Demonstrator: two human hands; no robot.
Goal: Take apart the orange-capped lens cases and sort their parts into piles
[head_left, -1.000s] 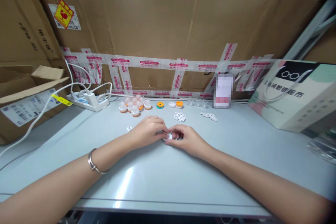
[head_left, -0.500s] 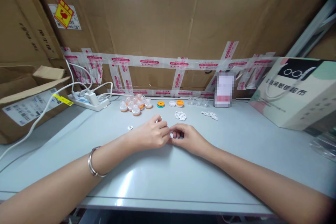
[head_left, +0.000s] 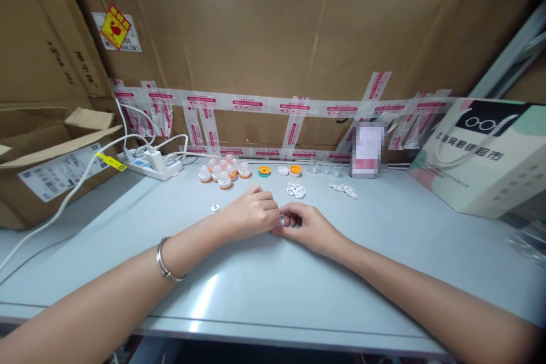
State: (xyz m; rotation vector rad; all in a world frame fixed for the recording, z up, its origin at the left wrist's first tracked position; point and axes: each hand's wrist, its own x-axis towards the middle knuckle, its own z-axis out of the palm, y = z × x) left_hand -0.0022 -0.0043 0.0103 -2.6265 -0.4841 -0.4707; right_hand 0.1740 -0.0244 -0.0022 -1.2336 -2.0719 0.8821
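A small white plastic part (head_left: 281, 220), mostly hidden by fingers, shows between my hands above the table. My right hand (head_left: 310, 226) pinches it, fingers curled and thumb beneath. Closed too, my left hand (head_left: 256, 211) presses against the same part from the left; its fingertips are out of sight behind the knuckles. A loose white disc with a short stem (head_left: 215, 207) lies left of my left hand. Beyond the hands are white openwork pieces (head_left: 296, 190), with a second group of openwork pieces (head_left: 343, 190) farther right.
Clear-domed orange-based units (head_left: 225, 181) cluster at the back left. A teal-and-orange ring (head_left: 264, 171), a white ring (head_left: 282, 170), an orange cap (head_left: 295, 170) and clear domes (head_left: 325, 168) line the back. A power strip (head_left: 170, 170), open carton (head_left: 60, 170), blurred-out phone (head_left: 367, 151) and paper bag (head_left: 473, 176) surround them.
The whole view has shifted slightly, moving everything a little rightward in the picture. My left fingers have curled in more, and both hands remain together at the white part.
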